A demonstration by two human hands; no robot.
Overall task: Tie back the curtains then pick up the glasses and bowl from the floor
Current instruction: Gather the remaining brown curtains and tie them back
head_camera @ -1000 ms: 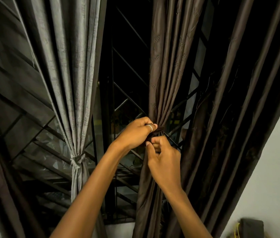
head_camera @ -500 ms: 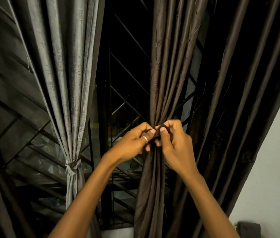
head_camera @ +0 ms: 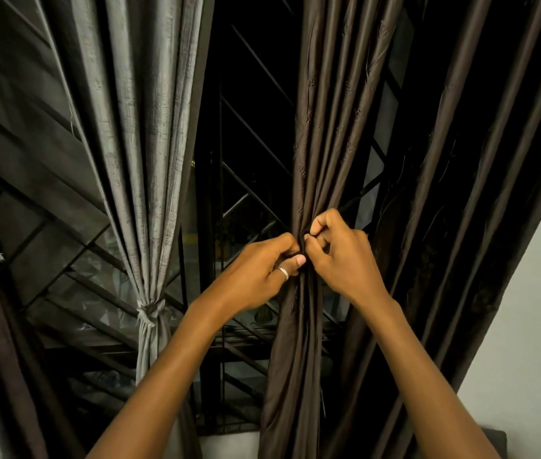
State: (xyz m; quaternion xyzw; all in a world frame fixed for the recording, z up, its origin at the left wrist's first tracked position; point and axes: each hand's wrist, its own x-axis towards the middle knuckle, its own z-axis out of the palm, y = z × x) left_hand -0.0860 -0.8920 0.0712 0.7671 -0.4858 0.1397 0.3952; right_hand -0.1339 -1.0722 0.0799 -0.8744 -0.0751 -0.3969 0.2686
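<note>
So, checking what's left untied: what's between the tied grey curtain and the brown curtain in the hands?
Head view: only the dark window grille lies between the tied grey curtain and gathered brown curtain.

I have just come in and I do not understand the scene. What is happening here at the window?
A person is tying back curtains at a barred window. The grey curtain on the left is already gathered and knotted with its tie. Now both hands work on the brown curtain: the left hand and the right hand pinch a dark band around the bunched fabric. No finished knot shows. No glasses or bowl are in view.
</note>
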